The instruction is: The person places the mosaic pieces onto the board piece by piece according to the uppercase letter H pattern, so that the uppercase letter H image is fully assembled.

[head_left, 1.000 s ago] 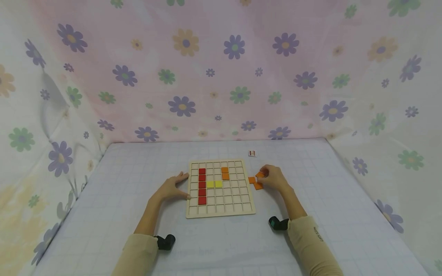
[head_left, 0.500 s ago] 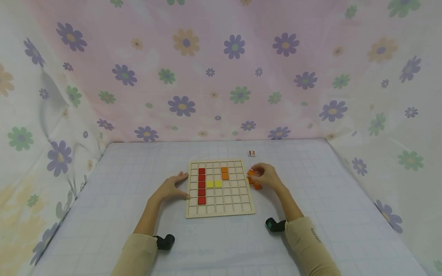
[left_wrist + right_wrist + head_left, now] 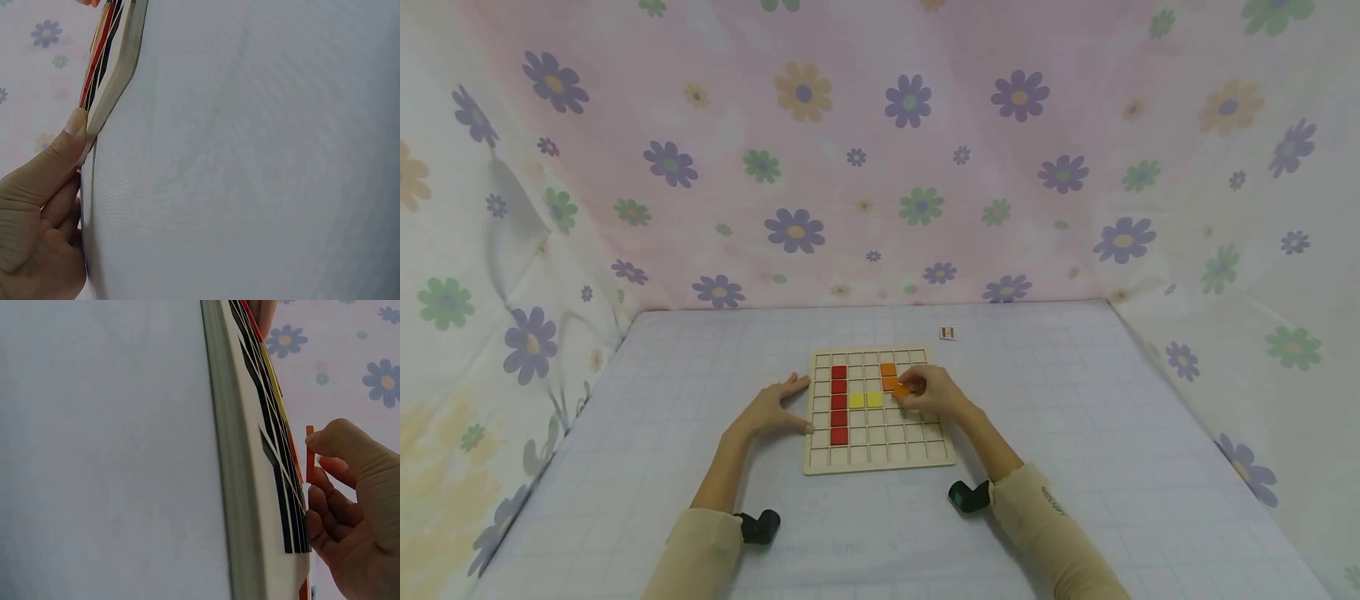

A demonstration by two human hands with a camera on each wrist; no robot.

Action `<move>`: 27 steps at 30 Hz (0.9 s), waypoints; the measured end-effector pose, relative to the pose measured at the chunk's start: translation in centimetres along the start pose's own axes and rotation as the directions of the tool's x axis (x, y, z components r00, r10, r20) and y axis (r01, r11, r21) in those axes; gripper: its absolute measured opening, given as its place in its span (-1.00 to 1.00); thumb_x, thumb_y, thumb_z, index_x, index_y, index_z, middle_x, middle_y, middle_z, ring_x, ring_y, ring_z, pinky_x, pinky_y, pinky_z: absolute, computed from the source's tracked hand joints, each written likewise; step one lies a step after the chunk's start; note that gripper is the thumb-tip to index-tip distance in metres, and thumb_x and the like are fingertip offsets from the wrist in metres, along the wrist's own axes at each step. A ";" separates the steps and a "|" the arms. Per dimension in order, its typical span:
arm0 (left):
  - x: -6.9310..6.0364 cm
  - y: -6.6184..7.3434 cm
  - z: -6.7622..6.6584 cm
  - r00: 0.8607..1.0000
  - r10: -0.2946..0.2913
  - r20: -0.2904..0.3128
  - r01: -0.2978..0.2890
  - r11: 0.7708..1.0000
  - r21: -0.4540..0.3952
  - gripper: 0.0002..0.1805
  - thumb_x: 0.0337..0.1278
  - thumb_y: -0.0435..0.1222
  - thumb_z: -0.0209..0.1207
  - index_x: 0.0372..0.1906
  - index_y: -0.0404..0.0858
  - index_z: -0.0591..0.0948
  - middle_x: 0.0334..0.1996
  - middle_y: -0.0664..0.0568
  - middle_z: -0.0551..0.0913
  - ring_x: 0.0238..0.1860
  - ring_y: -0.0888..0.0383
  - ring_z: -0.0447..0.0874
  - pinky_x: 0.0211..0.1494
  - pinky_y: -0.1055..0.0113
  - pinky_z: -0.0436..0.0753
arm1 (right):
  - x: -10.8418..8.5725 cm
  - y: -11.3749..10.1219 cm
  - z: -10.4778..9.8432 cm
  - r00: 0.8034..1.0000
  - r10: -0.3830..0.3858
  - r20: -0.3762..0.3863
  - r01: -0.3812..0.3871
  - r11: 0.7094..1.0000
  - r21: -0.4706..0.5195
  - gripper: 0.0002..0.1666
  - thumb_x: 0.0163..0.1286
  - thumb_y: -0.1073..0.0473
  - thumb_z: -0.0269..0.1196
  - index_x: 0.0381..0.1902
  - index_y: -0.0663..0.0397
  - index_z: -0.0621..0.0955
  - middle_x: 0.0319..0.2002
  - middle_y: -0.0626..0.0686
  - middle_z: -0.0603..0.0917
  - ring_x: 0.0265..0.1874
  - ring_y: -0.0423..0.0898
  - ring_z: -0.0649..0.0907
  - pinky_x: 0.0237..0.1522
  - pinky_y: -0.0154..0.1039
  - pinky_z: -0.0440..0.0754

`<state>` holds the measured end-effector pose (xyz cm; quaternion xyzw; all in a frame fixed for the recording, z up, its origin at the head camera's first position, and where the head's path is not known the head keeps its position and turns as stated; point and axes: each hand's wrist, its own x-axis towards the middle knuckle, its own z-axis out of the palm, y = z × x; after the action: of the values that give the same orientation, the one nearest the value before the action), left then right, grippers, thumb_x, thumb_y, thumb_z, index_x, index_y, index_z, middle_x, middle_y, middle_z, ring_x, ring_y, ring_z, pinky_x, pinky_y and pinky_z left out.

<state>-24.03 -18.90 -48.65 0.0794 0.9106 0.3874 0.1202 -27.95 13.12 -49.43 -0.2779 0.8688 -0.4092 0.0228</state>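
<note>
A pale wooden grid board (image 3: 878, 469) lies flat on the table. My left hand (image 3: 766, 410) rests at its left edge, thumb and fingers spread apart and touching the rim. Over the right half of the board, my right hand (image 3: 936, 392) pinches an orange square tile (image 3: 310, 453) between thumb and finger; the right wrist view shows it on edge, just above the grid. Red tiles (image 3: 838, 402) form a column on the left of the grid, with two yellow tiles (image 3: 866, 400) beside it. Orange tiles (image 3: 889, 369) sit in the upper right part.
A small printed card (image 3: 948, 333) lies beyond the board's back right corner. Past the board's edge, a bit of orange (image 3: 304, 590) shows in the right wrist view. Flowered cloth (image 3: 865, 192) hangs behind and at both sides of the white table (image 3: 880, 533).
My right hand has picked up an orange tile from the group right of the board and carried it left over the grid. The left hand has stayed in place.
</note>
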 end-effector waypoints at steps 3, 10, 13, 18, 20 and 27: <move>0.0 0.0 0.0 1.000 -0.002 -0.002 0.002 1.000 -0.008 0.03 -0.38 -0.18 0.52 0.37 -0.27 0.30 0.42 -0.23 0.08 0.43 -0.25 -0.07 0.41 -0.18 0.01 | 0.2 -0.4 0.4 0.999 0.011 0.043 -0.011 1.000 0.008 -0.71 0.02 0.34 0.36 -0.22 0.29 0.64 -0.29 0.08 0.66 -0.36 -0.15 0.55 -0.29 -0.35 0.57; -0.1 0.0 0.0 1.000 0.006 0.005 -0.006 1.000 -0.020 0.04 -0.37 -0.16 0.52 0.37 -0.28 0.30 0.42 -0.23 0.08 0.44 -0.22 -0.08 0.42 -0.16 0.00 | 0.0 -0.6 0.7 0.996 -0.028 0.089 0.030 1.000 -0.011 -0.69 0.09 0.36 0.33 -0.15 0.32 0.64 -0.20 0.15 0.67 -0.25 -0.04 0.60 -0.19 -0.29 0.60; -0.1 -0.1 0.0 1.000 0.017 0.008 -0.017 1.000 -0.020 0.04 -0.36 -0.14 0.51 0.37 -0.28 0.30 0.42 -0.24 0.07 0.44 -0.21 -0.08 0.42 -0.15 0.00 | -0.1 -0.4 0.6 0.997 -0.046 0.064 0.046 0.999 0.016 -0.72 0.14 0.34 0.33 -0.16 0.32 0.65 -0.21 0.15 0.67 -0.24 -0.01 0.63 -0.20 -0.28 0.63; 0.0 -0.1 0.0 1.000 0.022 0.010 -0.021 1.000 -0.019 0.04 -0.37 -0.14 0.51 0.37 -0.28 0.30 0.43 -0.24 0.07 0.44 -0.23 -0.08 0.41 -0.16 0.00 | -0.1 0.0 0.6 0.996 -0.084 0.029 0.084 0.996 0.000 -0.78 0.15 0.28 0.36 -0.24 0.29 0.70 -0.29 0.10 0.68 -0.30 -0.06 0.61 -0.27 -0.32 0.61; 0.0 -0.1 0.0 1.000 0.019 0.010 -0.019 1.000 -0.020 0.03 -0.37 -0.14 0.51 0.37 -0.27 0.30 0.43 -0.23 0.07 0.44 -0.23 -0.08 0.41 -0.16 0.00 | -0.1 0.0 0.6 0.996 -0.087 0.034 0.088 0.996 -0.007 -0.79 0.13 0.25 0.38 -0.26 0.26 0.71 -0.30 0.08 0.67 -0.33 -0.10 0.59 -0.29 -0.34 0.59; -0.1 -0.1 0.0 1.000 0.020 0.006 -0.020 1.000 -0.017 0.03 -0.37 -0.15 0.52 0.37 -0.28 0.30 0.42 -0.24 0.08 0.44 -0.22 -0.07 0.41 -0.16 0.01 | -0.2 -0.1 0.5 0.993 -0.104 0.057 0.105 0.994 -0.025 -0.79 0.15 0.24 0.37 -0.27 0.27 0.71 -0.31 0.08 0.66 -0.34 -0.10 0.58 -0.30 -0.34 0.59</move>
<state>-23.94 -18.98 -48.76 0.0887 0.9060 0.3962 0.1199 -27.64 12.80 -49.71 -0.3346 0.8577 -0.3898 0.0218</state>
